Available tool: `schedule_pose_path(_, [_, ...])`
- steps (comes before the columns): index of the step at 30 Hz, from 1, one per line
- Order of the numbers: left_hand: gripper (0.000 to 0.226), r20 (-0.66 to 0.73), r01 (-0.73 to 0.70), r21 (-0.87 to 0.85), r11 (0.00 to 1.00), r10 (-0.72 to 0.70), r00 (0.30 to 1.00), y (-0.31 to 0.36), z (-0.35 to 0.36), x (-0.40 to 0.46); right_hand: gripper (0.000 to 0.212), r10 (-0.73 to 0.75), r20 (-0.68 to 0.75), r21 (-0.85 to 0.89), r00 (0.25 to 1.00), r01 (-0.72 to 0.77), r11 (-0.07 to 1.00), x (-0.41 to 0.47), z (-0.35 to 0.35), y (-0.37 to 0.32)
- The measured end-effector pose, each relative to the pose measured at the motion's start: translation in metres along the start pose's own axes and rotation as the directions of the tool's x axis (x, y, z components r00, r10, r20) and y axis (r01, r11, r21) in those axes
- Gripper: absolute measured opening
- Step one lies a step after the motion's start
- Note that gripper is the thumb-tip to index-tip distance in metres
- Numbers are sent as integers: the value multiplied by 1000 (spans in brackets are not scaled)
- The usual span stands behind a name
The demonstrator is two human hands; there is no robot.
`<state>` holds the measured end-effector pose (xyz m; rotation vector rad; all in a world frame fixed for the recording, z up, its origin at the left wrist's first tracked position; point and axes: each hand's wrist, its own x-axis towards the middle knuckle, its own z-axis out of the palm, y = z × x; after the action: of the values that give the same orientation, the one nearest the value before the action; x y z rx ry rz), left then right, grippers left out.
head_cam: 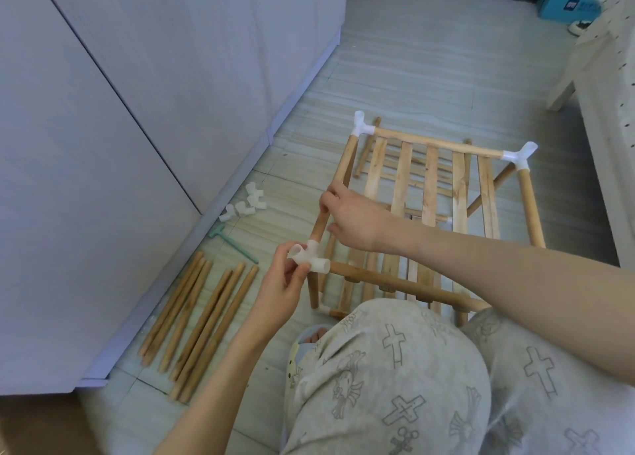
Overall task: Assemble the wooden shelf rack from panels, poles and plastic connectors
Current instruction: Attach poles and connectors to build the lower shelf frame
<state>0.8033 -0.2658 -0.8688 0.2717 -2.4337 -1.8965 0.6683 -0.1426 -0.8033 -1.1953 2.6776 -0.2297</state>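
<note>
A partly built wooden rack stands on the floor in front of me, with a slatted upper panel and white plastic connectors at its far corners. My left hand grips the white connector at the near left corner, where three poles meet. My right hand is closed around the left side pole just above that connector. A lower slatted panel shows through beneath the upper one.
Several loose poles lie side by side on the tiles to the left. Spare white connectors and a green T-shaped tool lie near the cabinet base. White cabinets stand at left, a white bench at right. My knees fill the bottom.
</note>
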Motion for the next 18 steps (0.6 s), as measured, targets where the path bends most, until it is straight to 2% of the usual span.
schedule_pose_path(1, [19,13,-9,-18,1000,10,1000,0,1,-1,22,15,0,19,1000,-15,1000,-3,-2,-1])
schedule_pose_path(3, [25,30,-20,-32,999,21,999,0,2,-1,24,53,156,96,986,-68,993,-10,-5,-3])
schedule_pose_path(6, [31,71,-23,-50,998,27,997,0,3,-4,29,30,433,252,901,-152,956,-24,-3,-6])
schedule_pose_path(8, [33,90,-26,-47,999,31,995,1,4,-6,29,13,511,216,860,-143,966,-31,2,-8])
schedule_pose_path(10, [36,96,-23,-40,999,27,995,1,6,-8,25,27,539,136,842,-118,984,-34,7,-8])
schedule_pose_path(15, [51,200,-5,26,1000,0,980,-2,13,-12,21,48,554,76,831,-109,991,-39,5,-5])
schedule_pose_path(18, [51,115,-21,59,998,15,993,-3,19,-10,22,59,552,77,832,-121,990,-42,1,-3])
